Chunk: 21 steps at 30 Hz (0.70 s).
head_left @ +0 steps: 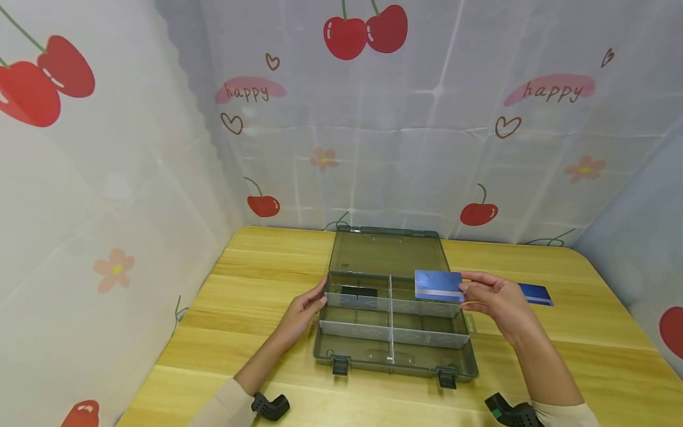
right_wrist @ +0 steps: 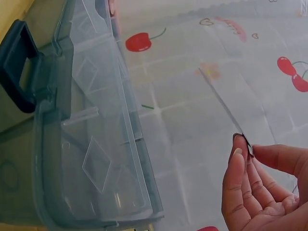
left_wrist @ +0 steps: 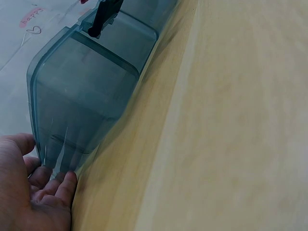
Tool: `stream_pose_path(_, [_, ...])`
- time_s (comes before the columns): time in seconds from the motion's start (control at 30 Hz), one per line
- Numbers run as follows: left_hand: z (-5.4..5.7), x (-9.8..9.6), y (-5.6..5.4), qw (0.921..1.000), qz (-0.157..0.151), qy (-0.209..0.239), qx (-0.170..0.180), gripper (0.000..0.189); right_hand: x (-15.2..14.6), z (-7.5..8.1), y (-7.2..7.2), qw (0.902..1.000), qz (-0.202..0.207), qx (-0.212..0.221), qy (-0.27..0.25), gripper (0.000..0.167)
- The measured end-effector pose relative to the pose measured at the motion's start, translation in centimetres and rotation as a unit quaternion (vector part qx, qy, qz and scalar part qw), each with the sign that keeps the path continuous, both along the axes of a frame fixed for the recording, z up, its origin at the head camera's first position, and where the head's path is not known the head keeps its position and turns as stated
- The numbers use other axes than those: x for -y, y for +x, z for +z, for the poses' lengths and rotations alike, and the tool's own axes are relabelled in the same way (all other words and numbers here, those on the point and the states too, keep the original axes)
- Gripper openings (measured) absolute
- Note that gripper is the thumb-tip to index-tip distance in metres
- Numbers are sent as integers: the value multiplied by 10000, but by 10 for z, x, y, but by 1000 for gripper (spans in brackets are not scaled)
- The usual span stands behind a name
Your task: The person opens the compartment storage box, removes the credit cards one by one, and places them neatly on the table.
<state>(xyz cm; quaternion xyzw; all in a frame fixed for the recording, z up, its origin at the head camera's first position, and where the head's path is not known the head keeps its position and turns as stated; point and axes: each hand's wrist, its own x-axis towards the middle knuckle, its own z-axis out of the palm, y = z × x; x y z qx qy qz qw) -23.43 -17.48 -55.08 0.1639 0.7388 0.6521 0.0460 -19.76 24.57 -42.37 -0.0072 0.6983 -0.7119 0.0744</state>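
My right hand [head_left: 504,308] pinches a blue card [head_left: 434,281] with a pale stripe by its right edge, between thumb and fingers. The card overlaps the back right compartment of a dark translucent divided box [head_left: 368,369]. Seen edge-on in the right wrist view, it is a thin line out from the fingertips. My left hand [head_left: 300,317] rests against the box's left side, its thumb at the rim and its fingertips at the outer wall in the left wrist view. A small black flat item [head_left: 358,291] lies in the back left compartment.
Another blue card [head_left: 536,294] lies on the wooden table [head_left: 256,290] right of the box, partly behind my right hand. The box lid [head_left: 392,252] is folded back toward the cherry-print curtain [head_left: 373,166]. Two dark latches [head_left: 340,365] stick out at the box's front.
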Motion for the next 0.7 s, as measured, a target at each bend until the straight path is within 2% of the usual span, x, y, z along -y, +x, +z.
stream_pose_path(0.23, [1, 0, 0, 9999, -35, -23, -93, 55, -7, -1, -2, 9999, 15, 34, 95, 26])
stream_pose_path(0.4, [2, 0, 0, 10000, 33, -64, -16, 55, -11, 0, -4, 9998, -76, 10, 208, 30])
stream_pose_path(0.6, [2, 0, 1, 9999, 9, -94, -110, 54, -17, 0, -4, 9997, -214, 49, 49, 17])
stream_pose_path(0.7, [2, 1, 1, 9999, -23, -67, -110, 55, -20, 0, -5, 9996, -267, 17, 0, 16])
